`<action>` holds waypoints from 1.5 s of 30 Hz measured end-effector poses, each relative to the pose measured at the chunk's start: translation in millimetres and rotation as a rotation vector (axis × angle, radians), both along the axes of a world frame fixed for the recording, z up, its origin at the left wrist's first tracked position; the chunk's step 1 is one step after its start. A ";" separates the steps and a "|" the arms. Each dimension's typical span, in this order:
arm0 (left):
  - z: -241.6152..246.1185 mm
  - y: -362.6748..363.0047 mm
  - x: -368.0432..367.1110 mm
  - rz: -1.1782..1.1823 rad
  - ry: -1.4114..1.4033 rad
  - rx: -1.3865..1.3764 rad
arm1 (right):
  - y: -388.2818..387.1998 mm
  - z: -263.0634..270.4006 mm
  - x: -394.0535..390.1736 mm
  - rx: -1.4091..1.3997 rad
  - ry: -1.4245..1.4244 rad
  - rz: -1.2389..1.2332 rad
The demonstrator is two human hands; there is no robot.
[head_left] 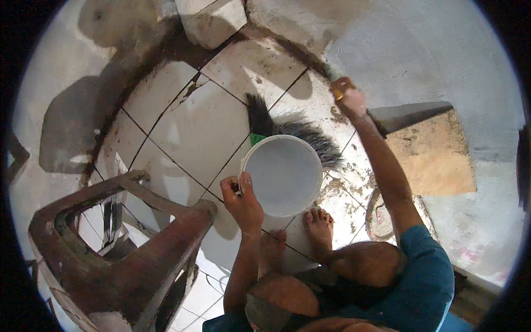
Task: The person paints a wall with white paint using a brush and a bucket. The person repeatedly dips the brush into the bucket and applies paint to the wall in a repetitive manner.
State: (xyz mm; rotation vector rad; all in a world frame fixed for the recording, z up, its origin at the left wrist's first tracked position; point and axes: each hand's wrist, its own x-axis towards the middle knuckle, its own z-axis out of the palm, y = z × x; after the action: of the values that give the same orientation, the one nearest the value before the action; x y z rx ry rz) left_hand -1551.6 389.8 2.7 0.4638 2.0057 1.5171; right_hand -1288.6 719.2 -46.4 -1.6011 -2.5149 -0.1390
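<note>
My left hand (244,203) grips the rim of a round white plastic tub (282,176), thumb on top, and holds it above the tiled floor. Partly hidden beneath the tub lies a broom head with dark bristles (305,128) and a green part (256,139). Stretched out near the foot of the wall, my right hand (349,97) is curled and blurred. Something small and yellow (338,94) shows at its fingers; whether it is held or worn is unclear.
A worn brown stool or chair (120,249) stands at the left. A cardboard piece (431,155) leans on the pale wall (415,66) at the right. Dirt (346,195) lies scattered over the floor tiles (195,124). My bare foot (318,228) is below the tub.
</note>
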 end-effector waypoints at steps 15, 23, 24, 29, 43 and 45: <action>-18.7 -5.5 -5.5 -0.066 -0.056 0.214 | -33.1 192.5 14.7 0.659 -0.242 -0.033; -43.4 -112.6 -0.1 -0.195 0.053 -0.202 | -78.0 83.5 14.5 0.227 0.240 0.028; -48.1 -135.6 8.4 -0.340 0.184 -0.465 | -87.5 80.7 14.6 0.256 0.352 0.036; -101.0 -188.3 105.6 -1.128 1.156 -0.879 | -149.6 70.2 25.1 0.208 0.735 -0.018; -123.8 -167.9 52.1 -0.667 0.851 -0.754 | -214.7 57.1 69.0 -0.093 1.127 0.137; -108.2 -147.2 35.5 -0.429 0.780 -0.549 | -208.6 60.2 74.3 -0.092 1.065 0.143</action>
State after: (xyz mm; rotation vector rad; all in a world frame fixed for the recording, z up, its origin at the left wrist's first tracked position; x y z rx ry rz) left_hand -1516.1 242.6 -105.4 1.2782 2.5300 0.4978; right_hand -1214.2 510.5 13.8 -1.0492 -1.7605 0.6688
